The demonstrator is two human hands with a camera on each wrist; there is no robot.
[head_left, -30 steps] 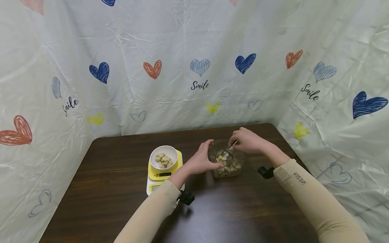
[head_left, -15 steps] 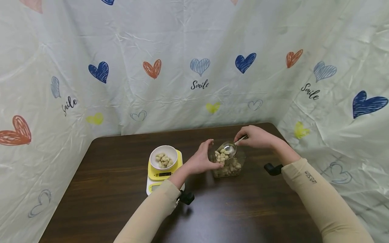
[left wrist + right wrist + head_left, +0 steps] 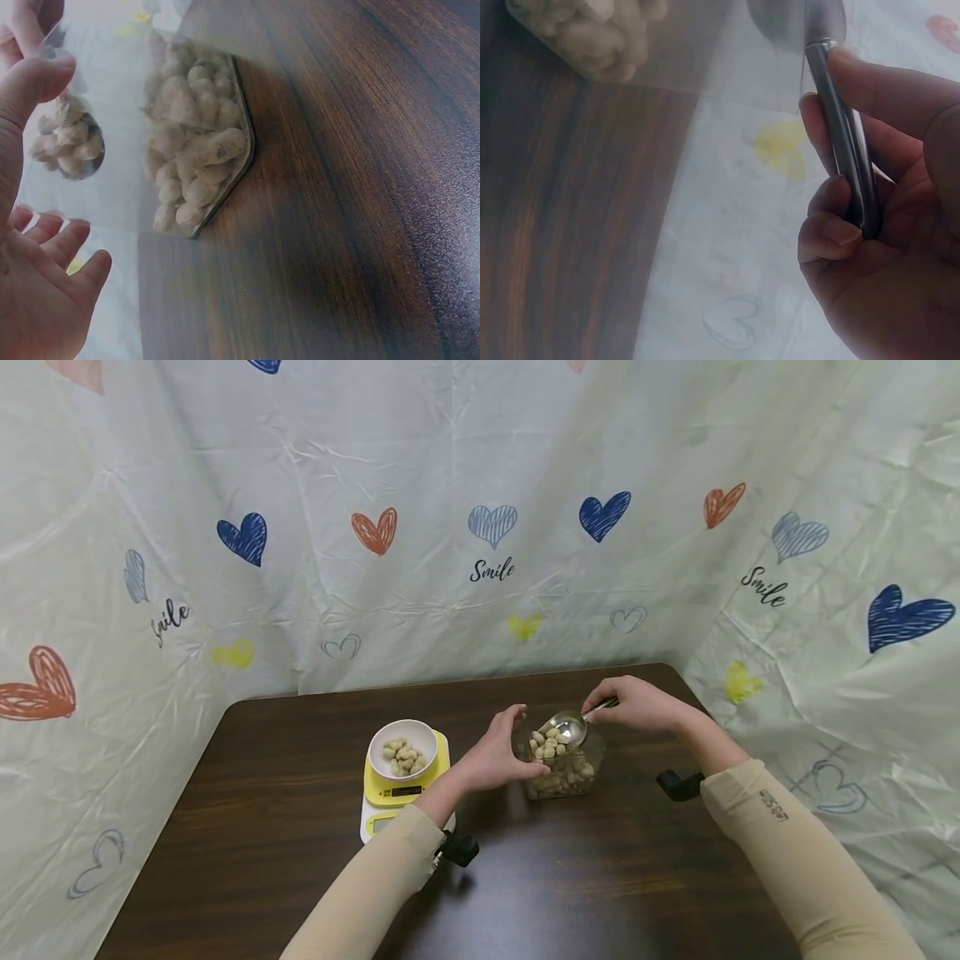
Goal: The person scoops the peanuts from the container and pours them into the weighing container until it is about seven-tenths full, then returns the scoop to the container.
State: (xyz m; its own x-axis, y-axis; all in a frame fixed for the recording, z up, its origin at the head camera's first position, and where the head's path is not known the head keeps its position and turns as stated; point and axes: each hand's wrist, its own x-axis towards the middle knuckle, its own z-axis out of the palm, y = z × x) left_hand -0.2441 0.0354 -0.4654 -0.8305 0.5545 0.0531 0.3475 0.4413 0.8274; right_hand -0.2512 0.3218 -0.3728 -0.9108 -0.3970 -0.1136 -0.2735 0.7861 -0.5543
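Loaded scoop (image 3: 576, 730) sits at the box's (image 3: 124, 150) top, right of frame centre, right hand (image 3: 637, 704) curled round its handle (image 3: 844, 142), left hand (image 3: 495, 753) loosely round the box (thumb near, fingers far); I'd expect spilled nuts (image 3: 550, 745) if it rolls or knocks the wall.

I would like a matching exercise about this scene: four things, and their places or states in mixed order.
Things
1. white bowl
2. metal scoop
3. left hand
4. kitchen scale

States
A. gripping one side of the clear container
B. partly yellow, standing on the table
C. in the right hand, loaded with peanuts
D. on top of the kitchen scale

Pairs: 1-D, 2-C, 3-A, 4-B
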